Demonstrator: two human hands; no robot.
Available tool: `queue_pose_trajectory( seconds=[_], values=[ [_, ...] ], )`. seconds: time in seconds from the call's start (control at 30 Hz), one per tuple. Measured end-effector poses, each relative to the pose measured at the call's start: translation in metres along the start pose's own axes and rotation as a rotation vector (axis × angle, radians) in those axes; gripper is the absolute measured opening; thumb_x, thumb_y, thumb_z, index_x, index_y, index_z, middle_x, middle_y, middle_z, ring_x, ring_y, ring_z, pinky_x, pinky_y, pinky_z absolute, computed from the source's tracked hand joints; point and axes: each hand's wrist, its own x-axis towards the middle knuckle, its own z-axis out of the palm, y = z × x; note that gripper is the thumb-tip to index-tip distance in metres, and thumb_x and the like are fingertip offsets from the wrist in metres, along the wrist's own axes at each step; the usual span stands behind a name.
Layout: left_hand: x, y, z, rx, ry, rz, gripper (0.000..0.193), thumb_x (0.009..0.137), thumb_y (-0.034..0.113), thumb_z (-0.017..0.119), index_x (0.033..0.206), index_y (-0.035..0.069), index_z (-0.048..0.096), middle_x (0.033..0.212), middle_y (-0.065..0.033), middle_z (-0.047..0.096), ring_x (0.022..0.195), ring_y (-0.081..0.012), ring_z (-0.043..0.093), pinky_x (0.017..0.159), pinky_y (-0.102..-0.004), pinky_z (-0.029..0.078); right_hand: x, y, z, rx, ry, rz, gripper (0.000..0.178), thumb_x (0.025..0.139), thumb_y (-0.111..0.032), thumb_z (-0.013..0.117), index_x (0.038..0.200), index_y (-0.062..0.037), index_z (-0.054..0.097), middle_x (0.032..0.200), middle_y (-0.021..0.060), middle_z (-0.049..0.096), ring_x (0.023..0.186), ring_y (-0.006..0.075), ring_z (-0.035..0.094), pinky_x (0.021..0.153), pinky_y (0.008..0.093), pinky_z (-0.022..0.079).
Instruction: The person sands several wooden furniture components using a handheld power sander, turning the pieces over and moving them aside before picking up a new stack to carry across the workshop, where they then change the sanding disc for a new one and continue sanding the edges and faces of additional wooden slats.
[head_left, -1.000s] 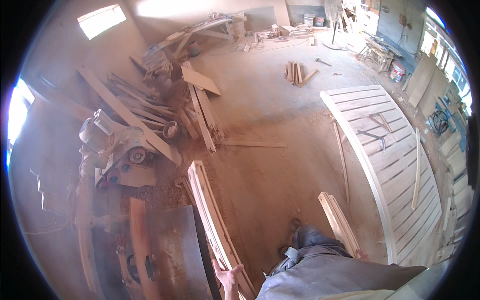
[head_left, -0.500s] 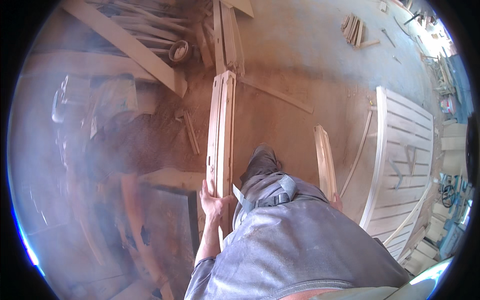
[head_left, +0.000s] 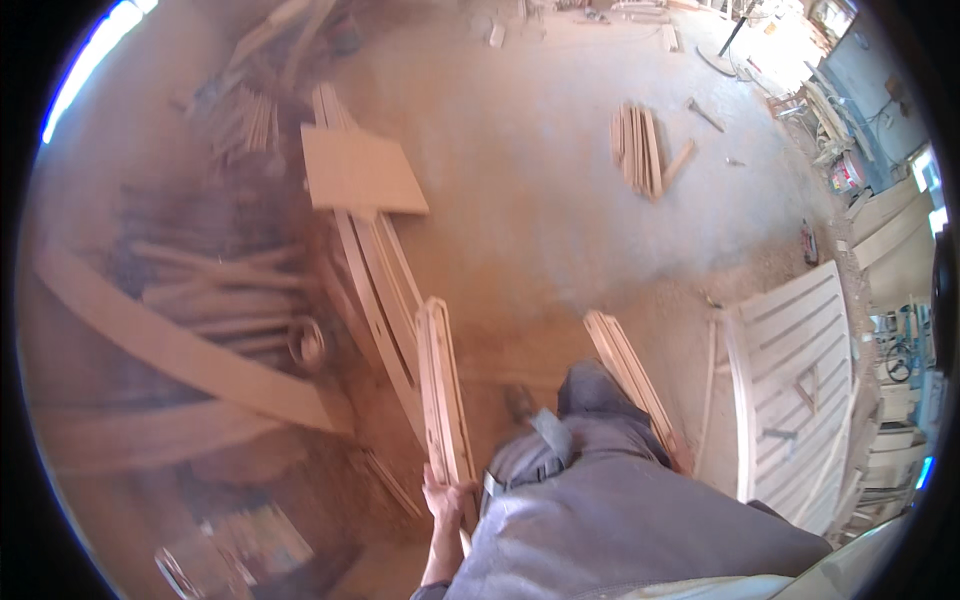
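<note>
A bundle of long pale wooden pieces (head_left: 440, 385) with slots cut in them stands out ahead at my left side. My left hand (head_left: 446, 497) is closed round its near part, thumb across the wood. On my right side hangs another bundle of narrow wooden pieces (head_left: 628, 372). My right hand (head_left: 682, 457), partly hidden by my clothing, grips it low down. Both bundles point forward past my legs. Beyond the left bundle, more long slotted boards (head_left: 375, 300) lie on the floor, a flat square panel (head_left: 362, 172) resting across them.
To the right a slatted wooden panel (head_left: 795, 385) lies tilted. A stack of short slats (head_left: 636, 150) and a hammer (head_left: 706, 115) lie on the dusty floor ahead. Left are a wide plank (head_left: 180, 335), loose offcuts (head_left: 215, 275) and a round container (head_left: 306, 341).
My view has swung up and moved forward, showing more floor ahead. Both bundles stay in my hands. My legs have shifted in a step.
</note>
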Motion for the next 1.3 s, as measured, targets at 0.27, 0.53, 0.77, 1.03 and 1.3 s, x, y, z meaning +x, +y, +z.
queue_pose_trajectory(
  seconds=[0.27,0.53,0.77,1.03,1.3],
  values=[
    [0.156,0.238,0.033,0.115,-0.012,0.161,0.118,0.049,0.031,0.099,0.147,-0.009,0.046,0.122,-0.0254,0.071,0.107,-0.0379,0.072,0.093,-0.0423,0.059,0.234,-0.206,-0.046,-0.040,0.004,0.015,0.059,0.109,-0.055,0.041,0.140,-0.0096,0.064,0.124,0.0259,0.071,0.115,0.0523,0.065,0.098,0.0570,0.051],
    [0.288,0.360,0.084,-0.348,-0.053,-0.001,0.104,0.064,0.026,0.096,0.147,-0.003,0.040,0.127,-0.0154,0.070,0.112,-0.0263,0.070,0.094,-0.0334,0.056,0.391,-0.533,-0.249,0.017,-0.047,0.123,0.076,0.064,-0.037,0.087,0.133,-0.0128,0.064,0.117,0.0271,0.072,0.116,0.0461,0.067,0.099,0.0524,0.053],
    [0.394,0.500,0.148,-0.550,0.020,-0.175,0.119,0.060,0.024,0.097,0.157,-0.004,0.034,0.139,-0.0231,0.064,0.126,-0.0299,0.065,0.104,-0.0346,0.053,0.583,-0.720,-0.321,-0.120,0.005,0.172,0.108,0.049,-0.020,0.088,0.151,-0.0168,0.051,0.133,0.0327,0.057,0.128,0.0517,0.055,0.110,0.0544,0.047],
    [0.560,0.738,0.183,-0.637,-0.028,-0.149,0.125,0.062,0.026,0.097,0.163,-0.003,0.030,0.148,-0.0242,0.060,0.135,-0.0305,0.061,0.108,-0.0352,0.051,0.726,-0.933,-0.380,-0.116,0.101,-0.077,0.097,0.062,-0.035,0.090,0.151,-0.0181,0.054,0.133,0.0299,0.059,0.128,0.0489,0.053,0.109,0.0543,0.045],
    [0.742,0.944,0.161,-0.670,-0.029,-0.084,0.121,0.067,0.032,0.096,0.163,-0.001,0.029,0.150,-0.0213,0.058,0.139,-0.0299,0.057,0.108,-0.0358,0.052,0.946,-1.098,-0.340,-0.031,0.185,-0.247,0.078,0.084,-0.050,0.080,0.152,-0.0189,0.056,0.124,0.0281,0.063,0.123,0.0480,0.056,0.104,0.0554,0.045]
  ],
)
